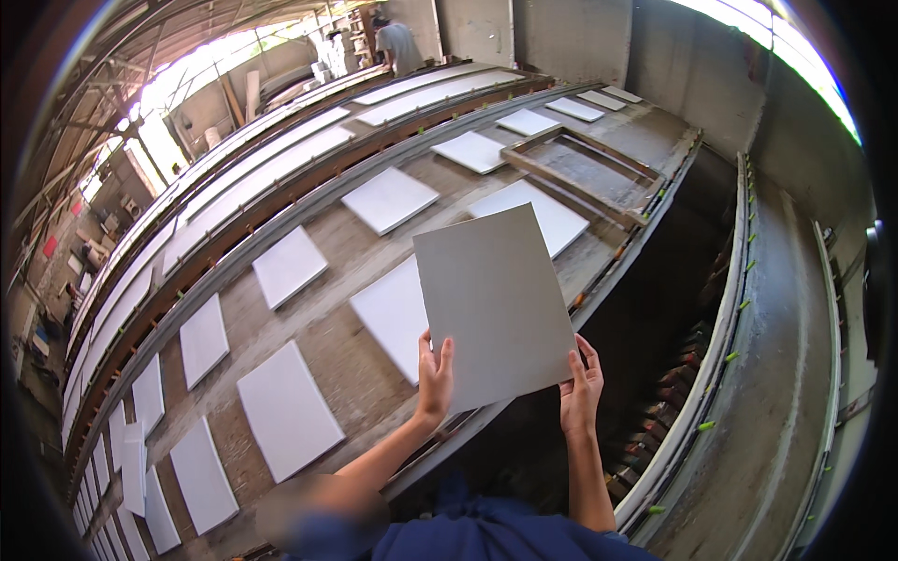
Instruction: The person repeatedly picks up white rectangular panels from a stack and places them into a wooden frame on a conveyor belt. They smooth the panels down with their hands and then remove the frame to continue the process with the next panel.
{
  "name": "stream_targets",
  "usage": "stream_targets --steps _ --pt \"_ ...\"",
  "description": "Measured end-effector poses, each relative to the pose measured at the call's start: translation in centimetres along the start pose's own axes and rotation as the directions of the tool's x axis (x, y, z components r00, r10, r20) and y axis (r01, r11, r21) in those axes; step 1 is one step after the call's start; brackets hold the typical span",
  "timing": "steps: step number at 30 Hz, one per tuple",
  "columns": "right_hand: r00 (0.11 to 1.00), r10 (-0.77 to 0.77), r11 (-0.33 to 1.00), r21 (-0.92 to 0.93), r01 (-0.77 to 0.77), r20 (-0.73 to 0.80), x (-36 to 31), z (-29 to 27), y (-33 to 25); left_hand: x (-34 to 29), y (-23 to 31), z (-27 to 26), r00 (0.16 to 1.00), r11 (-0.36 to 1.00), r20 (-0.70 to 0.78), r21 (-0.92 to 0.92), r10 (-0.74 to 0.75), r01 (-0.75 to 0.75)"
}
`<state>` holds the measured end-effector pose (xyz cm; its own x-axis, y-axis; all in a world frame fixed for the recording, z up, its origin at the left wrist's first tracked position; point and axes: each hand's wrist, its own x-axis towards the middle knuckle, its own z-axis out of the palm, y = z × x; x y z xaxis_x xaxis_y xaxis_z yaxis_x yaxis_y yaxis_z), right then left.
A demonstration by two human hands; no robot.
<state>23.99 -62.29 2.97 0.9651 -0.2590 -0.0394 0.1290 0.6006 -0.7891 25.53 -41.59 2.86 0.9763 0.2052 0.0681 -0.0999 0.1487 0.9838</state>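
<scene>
A flat rectangular grey-white panel (496, 304) is raised in front of me, above the near edge of a long table (360, 323). My left hand (434, 379) grips its lower left edge, thumb on the face toward me. At the lower right edge, my right hand (582, 381) holds it too, its fingers partly hidden behind the panel. On the table past it lie white panels of similar shape, one (398, 313) partly covered by the held one. Another white panel (290, 411) rests left of my left forearm.
A wooden frame (585, 178) lies on the table's far right part. A dark gap (645, 327) separates this table from another long table (776, 374) on the right. More tables with long white panels (262, 173) stand beyond. Another person (399, 47) is at the back.
</scene>
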Motion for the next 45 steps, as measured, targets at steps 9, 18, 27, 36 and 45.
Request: stream_targets --steps 9,18,27,36,45 --pt "0.999 0.011 0.996 0.091 -0.008 -0.031 8.2 -5.3 -3.5 5.6 -2.5 13.9 0.996 0.997 -0.054 0.050 0.070 -0.067" --pt "0.995 0.097 0.995 0.008 -0.097 0.003 14.1 -9.0 -5.8 10.9 -4.4 21.5 0.996 0.990 0.072 -0.130 0.057 -0.047" --pt "0.988 0.114 0.986 -0.131 -0.100 0.104 28.1 -12.5 -8.8 25.0 -4.5 26.8 0.992 0.980 0.009 -0.152 0.130 -0.127" --pt "0.892 0.360 0.922 -0.252 -0.295 0.272 40.8 -14.4 -11.8 34.0 -5.8 26.1 0.953 0.983 -0.249 -0.013 0.175 -0.183" --pt "0.830 0.287 0.951 -0.247 -0.186 0.479 58.1 -16.1 -16.2 39.6 -3.1 29.1 0.977 0.968 0.198 0.249 -0.081 0.030"
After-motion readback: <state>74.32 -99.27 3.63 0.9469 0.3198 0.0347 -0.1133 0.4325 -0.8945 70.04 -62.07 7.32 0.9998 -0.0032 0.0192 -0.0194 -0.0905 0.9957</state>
